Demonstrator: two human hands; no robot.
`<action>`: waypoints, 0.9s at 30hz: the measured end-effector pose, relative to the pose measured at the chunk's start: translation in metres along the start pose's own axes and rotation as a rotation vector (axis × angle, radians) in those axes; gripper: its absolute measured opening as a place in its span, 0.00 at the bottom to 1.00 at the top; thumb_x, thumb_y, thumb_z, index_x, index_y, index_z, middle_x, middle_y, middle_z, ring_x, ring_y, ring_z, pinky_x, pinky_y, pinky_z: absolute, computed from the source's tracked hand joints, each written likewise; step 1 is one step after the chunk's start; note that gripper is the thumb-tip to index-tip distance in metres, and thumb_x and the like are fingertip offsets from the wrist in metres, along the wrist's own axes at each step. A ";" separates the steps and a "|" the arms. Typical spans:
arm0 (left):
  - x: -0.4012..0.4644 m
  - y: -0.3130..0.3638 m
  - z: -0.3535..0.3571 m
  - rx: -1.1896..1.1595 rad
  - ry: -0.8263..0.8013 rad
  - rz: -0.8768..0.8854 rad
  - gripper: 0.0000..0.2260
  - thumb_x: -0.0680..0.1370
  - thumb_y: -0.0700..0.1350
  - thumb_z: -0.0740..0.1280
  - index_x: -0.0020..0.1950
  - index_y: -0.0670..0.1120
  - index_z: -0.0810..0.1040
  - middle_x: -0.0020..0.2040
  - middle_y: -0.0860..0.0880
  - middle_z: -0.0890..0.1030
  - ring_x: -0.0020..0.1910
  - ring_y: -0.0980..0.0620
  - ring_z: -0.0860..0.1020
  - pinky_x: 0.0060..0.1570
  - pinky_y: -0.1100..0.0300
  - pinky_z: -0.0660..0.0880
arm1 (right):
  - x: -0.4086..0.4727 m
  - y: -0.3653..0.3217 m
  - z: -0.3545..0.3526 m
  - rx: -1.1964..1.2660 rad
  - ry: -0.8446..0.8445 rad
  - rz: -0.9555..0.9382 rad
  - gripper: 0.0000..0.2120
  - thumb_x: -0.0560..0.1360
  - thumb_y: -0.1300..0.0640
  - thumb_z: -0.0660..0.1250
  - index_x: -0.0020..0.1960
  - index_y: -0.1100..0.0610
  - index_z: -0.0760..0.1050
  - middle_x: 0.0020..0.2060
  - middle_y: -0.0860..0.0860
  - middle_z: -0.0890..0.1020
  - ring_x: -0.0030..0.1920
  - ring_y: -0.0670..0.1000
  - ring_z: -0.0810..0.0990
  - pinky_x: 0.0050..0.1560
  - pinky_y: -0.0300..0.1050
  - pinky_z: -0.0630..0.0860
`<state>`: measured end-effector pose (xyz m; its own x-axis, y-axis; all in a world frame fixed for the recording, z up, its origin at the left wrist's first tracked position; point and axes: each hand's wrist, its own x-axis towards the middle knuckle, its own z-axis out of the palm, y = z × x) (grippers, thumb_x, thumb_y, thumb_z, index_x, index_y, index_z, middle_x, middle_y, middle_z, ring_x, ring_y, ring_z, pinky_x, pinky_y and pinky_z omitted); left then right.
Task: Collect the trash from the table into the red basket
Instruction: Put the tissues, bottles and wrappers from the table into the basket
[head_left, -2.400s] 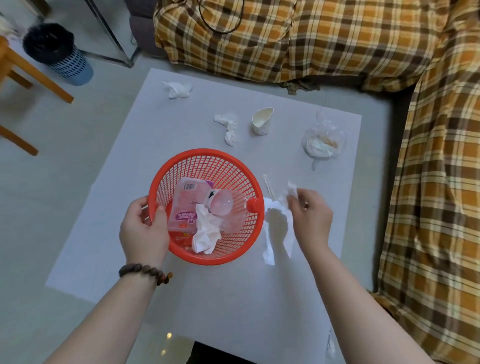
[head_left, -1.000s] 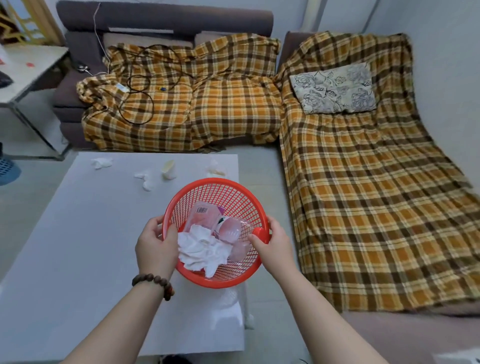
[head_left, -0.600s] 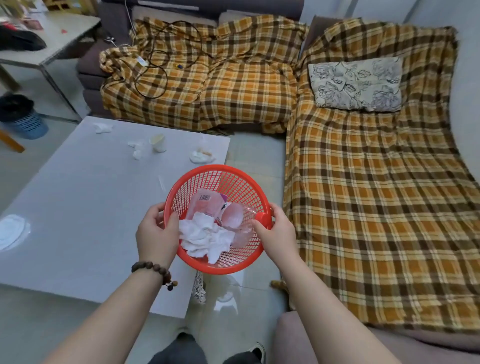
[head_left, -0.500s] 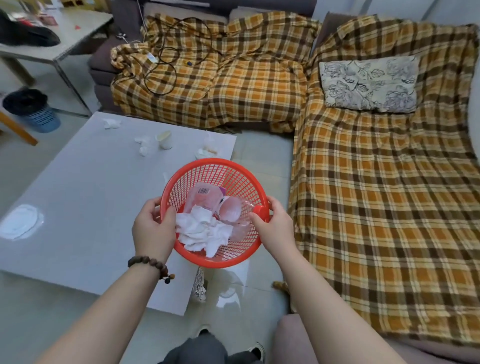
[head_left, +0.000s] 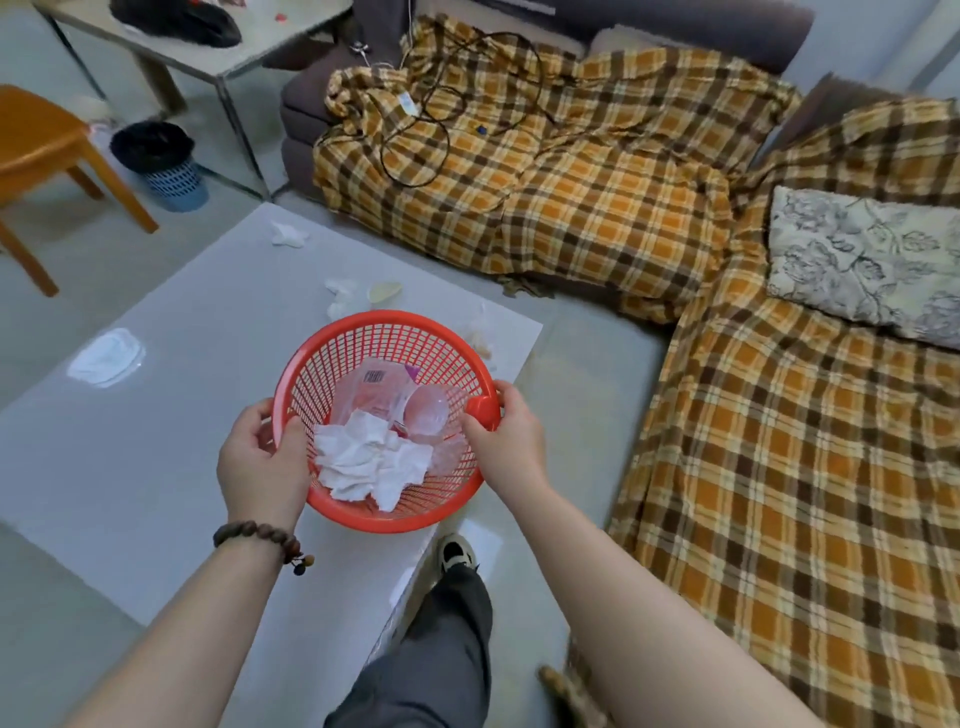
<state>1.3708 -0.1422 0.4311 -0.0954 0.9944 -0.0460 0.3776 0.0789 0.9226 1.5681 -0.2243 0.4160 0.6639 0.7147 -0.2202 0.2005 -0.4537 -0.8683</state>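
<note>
I hold the red basket (head_left: 363, 332) with both hands over the near right corner of the grey table (head_left: 156, 441). My left hand (head_left: 262, 467) grips its left rim and my right hand (head_left: 506, 439) grips its right rim. Inside lie a crumpled white tissue (head_left: 369, 462), a pink packet (head_left: 371, 389) and a clear plastic cup (head_left: 426, 415). On the table behind the basket remain a white tissue (head_left: 288, 235), another crumpled tissue (head_left: 340, 296), a paper cup (head_left: 383, 292) and a clear plastic bag (head_left: 480, 332), partly hidden by the basket.
A plaid-covered sofa (head_left: 571, 171) wraps around the far and right sides, with a floral pillow (head_left: 862, 260). A blue bin (head_left: 163, 163) and an orange stool (head_left: 36, 150) stand at far left. My leg and shoe (head_left: 454, 556) show beside the table's edge.
My right hand put the tissue into the basket and took hold of its right rim. The basket was lifted off the table, and my view has swung left.
</note>
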 end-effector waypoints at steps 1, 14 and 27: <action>0.014 0.003 0.013 -0.012 0.013 -0.016 0.07 0.77 0.43 0.64 0.54 0.50 0.77 0.46 0.49 0.81 0.43 0.51 0.79 0.42 0.58 0.76 | 0.022 -0.007 0.001 -0.020 -0.001 -0.006 0.15 0.70 0.54 0.68 0.51 0.40 0.68 0.37 0.33 0.74 0.37 0.34 0.73 0.34 0.27 0.64; 0.132 0.011 0.056 0.000 0.299 -0.250 0.05 0.77 0.45 0.65 0.52 0.51 0.76 0.45 0.52 0.79 0.40 0.60 0.77 0.35 0.70 0.69 | 0.198 -0.088 0.072 -0.210 -0.300 -0.118 0.16 0.69 0.56 0.67 0.54 0.44 0.71 0.37 0.36 0.74 0.44 0.48 0.78 0.47 0.51 0.80; 0.107 -0.031 0.039 0.090 0.824 -0.547 0.08 0.76 0.45 0.65 0.55 0.49 0.78 0.47 0.52 0.80 0.42 0.56 0.77 0.37 0.71 0.69 | 0.244 -0.092 0.187 -0.356 -0.973 -0.291 0.20 0.73 0.50 0.68 0.63 0.48 0.70 0.52 0.45 0.80 0.45 0.46 0.79 0.40 0.38 0.77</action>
<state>1.3849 -0.0356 0.3826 -0.8747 0.4626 -0.1446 0.1559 0.5511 0.8197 1.5770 0.0919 0.3594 -0.2700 0.8656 -0.4217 0.5605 -0.2148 -0.7998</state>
